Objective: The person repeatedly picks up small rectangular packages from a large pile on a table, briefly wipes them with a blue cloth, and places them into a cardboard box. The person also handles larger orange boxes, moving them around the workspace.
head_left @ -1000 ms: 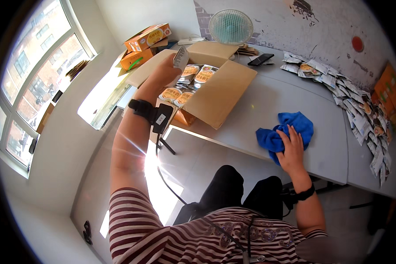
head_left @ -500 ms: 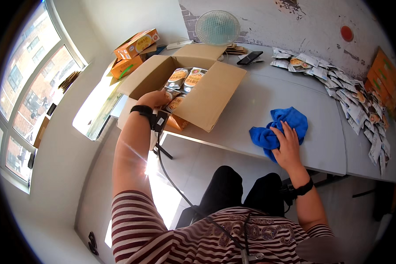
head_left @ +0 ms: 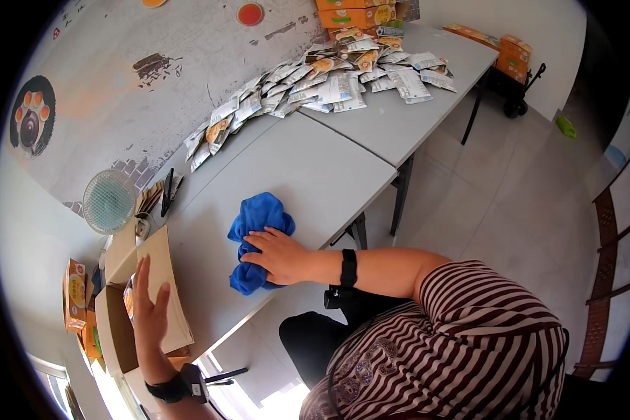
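My left hand (head_left: 150,311) is raised with fingers stretched upward in front of an open cardboard box (head_left: 166,280). Nothing shows in that hand. It hides most of the box's opening, and just a sliver of the printed packs (head_left: 129,299) inside can be seen. My right hand (head_left: 281,257) lies on a crumpled blue cloth (head_left: 260,212) near the table's front edge. Its fingers are spread over the cloth, pressing on it from above rather than wrapped round it.
Many silver packets (head_left: 336,87) lie heaped along the wall on the grey table (head_left: 315,168). Orange cartons (head_left: 357,15) stand behind the heap. A small fan (head_left: 110,201) and a dark phone (head_left: 167,192) are beyond the box. More orange cartons (head_left: 75,294) sit left of it.
My left hand has come out of the cardboard box and opened. My right hand stays on the blue cloth. The view has swung to the right, bringing more of the packets and floor into sight.
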### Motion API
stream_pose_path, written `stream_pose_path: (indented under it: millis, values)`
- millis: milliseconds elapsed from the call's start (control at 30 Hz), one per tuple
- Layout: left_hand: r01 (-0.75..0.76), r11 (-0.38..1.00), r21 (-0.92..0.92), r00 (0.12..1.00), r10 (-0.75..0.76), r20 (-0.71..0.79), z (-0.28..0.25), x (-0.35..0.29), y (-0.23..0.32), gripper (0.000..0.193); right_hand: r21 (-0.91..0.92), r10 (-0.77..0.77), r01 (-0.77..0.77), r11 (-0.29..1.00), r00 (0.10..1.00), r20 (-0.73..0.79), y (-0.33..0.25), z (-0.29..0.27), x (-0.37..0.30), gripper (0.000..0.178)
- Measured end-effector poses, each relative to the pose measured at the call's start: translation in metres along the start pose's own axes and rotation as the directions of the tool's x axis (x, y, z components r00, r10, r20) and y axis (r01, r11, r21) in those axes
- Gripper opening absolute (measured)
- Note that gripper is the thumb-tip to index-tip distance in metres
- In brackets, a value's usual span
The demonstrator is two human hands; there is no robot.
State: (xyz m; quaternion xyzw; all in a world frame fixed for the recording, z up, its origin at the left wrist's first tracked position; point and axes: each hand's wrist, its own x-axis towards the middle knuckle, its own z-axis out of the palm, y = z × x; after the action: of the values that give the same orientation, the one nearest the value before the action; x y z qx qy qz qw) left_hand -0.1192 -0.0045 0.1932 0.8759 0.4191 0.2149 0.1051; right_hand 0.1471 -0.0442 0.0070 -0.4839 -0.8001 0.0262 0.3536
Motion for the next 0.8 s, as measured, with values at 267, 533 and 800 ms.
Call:
stream_pose_path:
  millis: [267, 533, 800]
  values:
    - [-0.287, 0.957, -0.039, 0.955, 0.289, 0.070, 0.125, 0.004, 0.073, 0.093, 0.757, 0.309, -0.169, 0.631, 0.950, -0.045, -0.018, -0.007, 0.010, 0.059]
    - [-0.152, 0.988, -0.021, 0.976, 0.154, 0.155, 0.153, 0.013, 0.028, 0.070, 0.911, 0.203, -0.369, -0.181, 0.893, 0.402, 0.004, -0.024, 0.011, 0.077]
    - [0.070, 0.714, 0.696, 0.913, -0.328, 0.245, 0.116, 0.043, -0.012, 0.040, 0.843, 0.248, -0.479, 0.246, 0.872, 0.423, 0.032, -0.061, -0.010, 0.053]
